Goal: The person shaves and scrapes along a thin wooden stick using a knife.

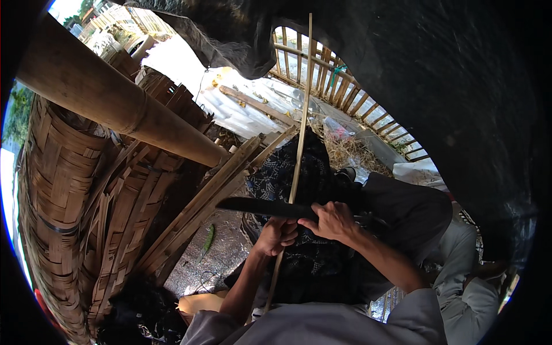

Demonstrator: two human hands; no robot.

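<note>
A long, thin bamboo strip (300, 144) runs upright through the middle of the view, over my lap. My left hand (276, 236) is closed around it, just below a machete. The dark blade of the machete (253, 206) crosses the strip, its tip pointing left. At its right end, my right hand (333, 221) grips the machete, thumb toward the blade; the handle is mostly hidden. Both hands are close together above the dark patterned cloth (282, 172) over my legs. Whether the edge bites into the strip, I cannot tell.
A thick bamboo pole (126, 109) slants in from the upper left. Rolled woven bamboo panels (57, 172) stand left, beside split bamboo slats (201, 201). A bamboo fence (345, 92) lies beyond. Dark sheeting (460, 86) hangs at upper right; grey-clothed limbs (466, 282) show at lower right.
</note>
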